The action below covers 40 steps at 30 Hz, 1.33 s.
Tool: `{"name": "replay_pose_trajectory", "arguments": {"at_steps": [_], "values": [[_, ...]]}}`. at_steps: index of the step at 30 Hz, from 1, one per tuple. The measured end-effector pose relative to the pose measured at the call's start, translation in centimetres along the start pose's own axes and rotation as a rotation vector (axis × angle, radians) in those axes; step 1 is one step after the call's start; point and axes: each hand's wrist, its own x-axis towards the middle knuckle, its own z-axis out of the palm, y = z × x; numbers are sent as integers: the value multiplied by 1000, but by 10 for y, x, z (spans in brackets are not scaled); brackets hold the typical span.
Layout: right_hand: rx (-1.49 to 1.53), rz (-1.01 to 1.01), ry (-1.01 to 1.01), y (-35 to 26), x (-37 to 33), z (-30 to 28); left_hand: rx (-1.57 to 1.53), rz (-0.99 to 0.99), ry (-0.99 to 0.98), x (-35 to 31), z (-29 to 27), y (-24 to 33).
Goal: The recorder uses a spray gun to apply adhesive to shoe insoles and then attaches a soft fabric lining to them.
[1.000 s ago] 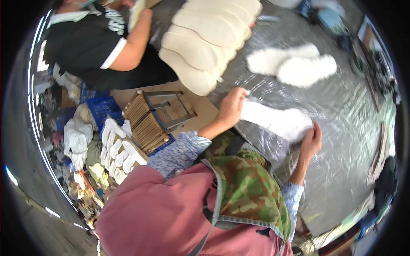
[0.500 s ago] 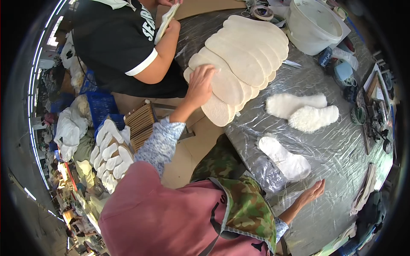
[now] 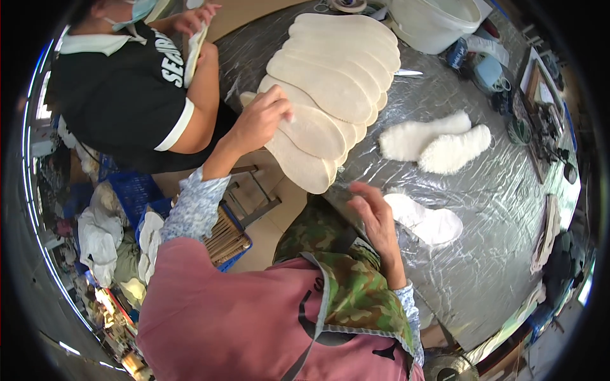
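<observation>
Overlapping cream felt insoles [image 3: 337, 60] are fanned out in rows at the table's far left. My left hand [image 3: 260, 120] is over the left end of the nearest rows, its fingers curled together; whatever they pinch is hidden. Just off the table's near-left edge, my right hand [image 3: 373, 219] hovers with fingers loosely bent and apart, holding nothing. Beside it lies a pair of thin white insoles [image 3: 438, 225], partly overlapping. Farther back rest two fleecy white insoles, one smoother [image 3: 406, 141] and one shaggier [image 3: 454, 149].
At upper left, a co-worker [image 3: 133, 95] holds a pale insole [image 3: 194, 57]. A white bucket [image 3: 432, 28], scissors [image 3: 408, 72] and blue thread [image 3: 488, 71] occupy the far side of the table [image 3: 489, 254]. Blue crates [image 3: 136, 197] and a wooden-slatted stool [image 3: 225, 238] stand at left.
My right hand has come from over the table's right part leftward to the near edge, toward the felt insoles. My left hand stays at their left end. The whole view has shifted somewhat.
</observation>
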Motion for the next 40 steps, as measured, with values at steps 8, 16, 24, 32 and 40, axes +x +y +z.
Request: {"name": "replay_pose_trajectory", "arguments": {"at_steps": [8,16,24,32,40], "values": [[41,-59,-34,23,23,17,432,-51,39,11,27,-23],[-92,-71,17,24,19,18,334,3,-151,27,13,-7],[949,43,-290,17,22,-4,328,185,188,19,5,74],[912,143,285,5,-41,-64,0,347,-360,18,66,140],[910,50,461,50,-117,-123,-859,-524,-480,23,119,113]]}}
